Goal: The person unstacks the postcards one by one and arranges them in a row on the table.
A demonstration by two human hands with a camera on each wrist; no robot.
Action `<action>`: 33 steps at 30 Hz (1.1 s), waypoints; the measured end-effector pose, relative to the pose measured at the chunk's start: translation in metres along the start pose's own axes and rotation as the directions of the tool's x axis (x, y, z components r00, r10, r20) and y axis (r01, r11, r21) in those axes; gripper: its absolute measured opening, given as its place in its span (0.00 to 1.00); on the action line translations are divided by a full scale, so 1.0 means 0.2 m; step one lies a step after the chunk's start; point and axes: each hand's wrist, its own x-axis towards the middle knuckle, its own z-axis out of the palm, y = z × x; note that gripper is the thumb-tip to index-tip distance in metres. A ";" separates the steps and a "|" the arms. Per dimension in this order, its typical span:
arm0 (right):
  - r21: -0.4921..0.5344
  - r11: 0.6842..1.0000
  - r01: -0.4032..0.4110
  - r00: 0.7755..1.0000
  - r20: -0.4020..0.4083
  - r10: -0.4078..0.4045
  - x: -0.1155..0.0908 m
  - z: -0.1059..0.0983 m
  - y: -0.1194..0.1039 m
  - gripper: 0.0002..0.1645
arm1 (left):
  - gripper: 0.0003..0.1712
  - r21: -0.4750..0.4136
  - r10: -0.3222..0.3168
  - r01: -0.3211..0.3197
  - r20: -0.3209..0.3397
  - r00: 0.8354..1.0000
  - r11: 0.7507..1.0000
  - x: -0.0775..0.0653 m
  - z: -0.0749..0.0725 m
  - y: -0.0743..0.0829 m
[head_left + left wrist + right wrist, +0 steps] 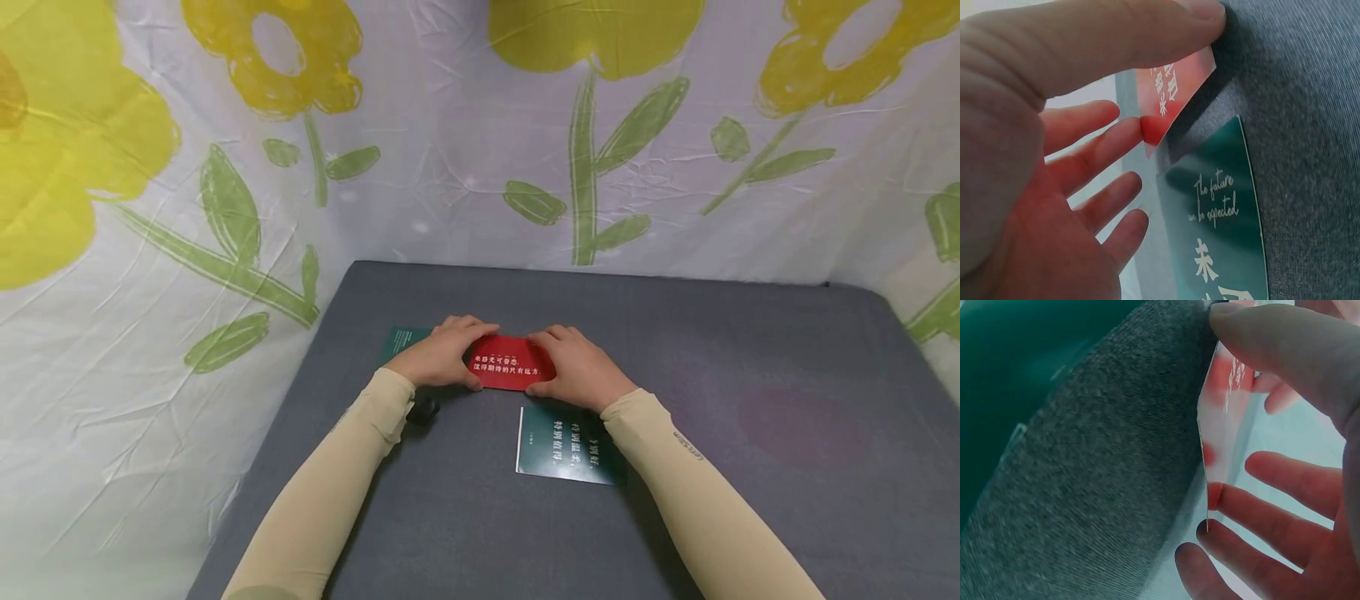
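Observation:
A red card (510, 380) with white Chinese writing is held between both hands over the grey table. My left hand (442, 354) pinches its left end, thumb at the near edge and fingers toward the far side. At the other end, my right hand (583, 367) grips the card the same way. In the right wrist view the red card (1216, 425) looks slightly bent and stands off the table surface. Partly behind the left hand lies a dark green card (405, 338). A second green card (540, 454), its white lettering turned sideways, lies below the right hand, partly hidden by the forearm.
A small black round object (424, 410) sits beside the left wrist. The grey table (735, 350) reaches to a white curtain (450, 208) printed with yellow flowers, behind and at both sides.

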 end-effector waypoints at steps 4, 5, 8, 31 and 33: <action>-0.006 1.000 -0.012 1.000 0.016 0.012 0.01 0.01 0.00 0.54 | 0.57 -0.017 -0.019 0.019 0.015 1.000 1.000 0.01 -0.01 -0.01; -0.005 1.000 -0.013 1.000 0.018 0.013 0.01 0.01 0.00 0.55 | 0.58 -0.023 -0.019 0.020 0.017 1.000 1.000 0.01 -0.01 -0.01; -0.004 1.000 -0.015 1.000 0.021 0.015 0.02 0.01 0.01 0.55 | 0.57 -0.042 -0.017 0.018 0.022 1.000 0.999 0.01 -0.01 -0.02; -0.023 0.999 -0.034 0.999 0.024 0.035 0.05 0.01 -0.03 0.56 | 0.57 -0.028 -0.021 0.022 0.020 1.000 0.999 0.00 -0.04 -0.03; -0.023 0.999 -0.041 0.999 0.024 0.041 0.04 0.01 -0.02 0.56 | 0.57 -0.015 -0.014 0.014 0.023 1.000 1.000 0.01 -0.04 -0.03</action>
